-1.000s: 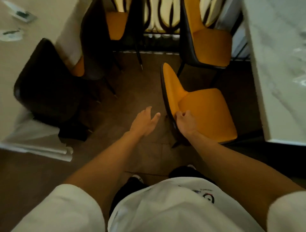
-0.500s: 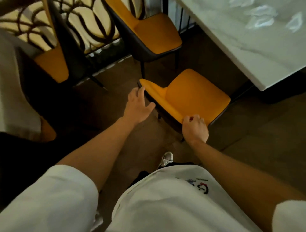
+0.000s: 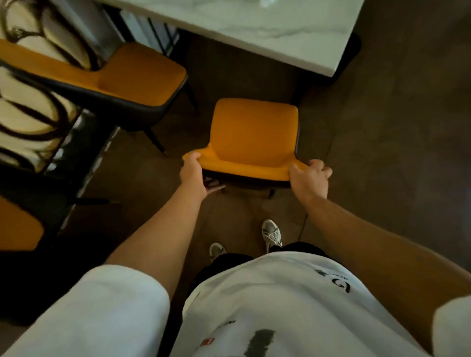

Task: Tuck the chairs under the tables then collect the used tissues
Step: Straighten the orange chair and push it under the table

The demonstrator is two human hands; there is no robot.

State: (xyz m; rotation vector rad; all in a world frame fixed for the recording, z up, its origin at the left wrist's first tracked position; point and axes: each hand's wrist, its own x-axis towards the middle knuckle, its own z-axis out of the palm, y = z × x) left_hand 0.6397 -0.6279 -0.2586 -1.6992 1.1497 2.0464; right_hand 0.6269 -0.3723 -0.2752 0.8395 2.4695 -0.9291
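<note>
An orange chair [image 3: 252,132] with a black shell stands right in front of me, its seat facing the white marble table [image 3: 280,33]. The seat's front edge lies short of the table's near edge. My left hand [image 3: 195,175] grips the left end of the chair's backrest. At the backrest's right end my right hand [image 3: 309,178] is closed on it. A crumpled tissue [image 3: 266,2] shows at the table's far edge, mostly cut off by the frame.
A second orange chair [image 3: 137,74] stands to the left, beside the same table. A patterned screen [image 3: 28,84] runs along the left side, with another orange seat [image 3: 17,229] low on the left. My shoes [image 3: 271,233] are on the brown tiled floor behind the chair.
My left hand has come onto the backrest's left end and my right hand has shifted to its right end. The chair now faces the table squarely; the view has swung right.
</note>
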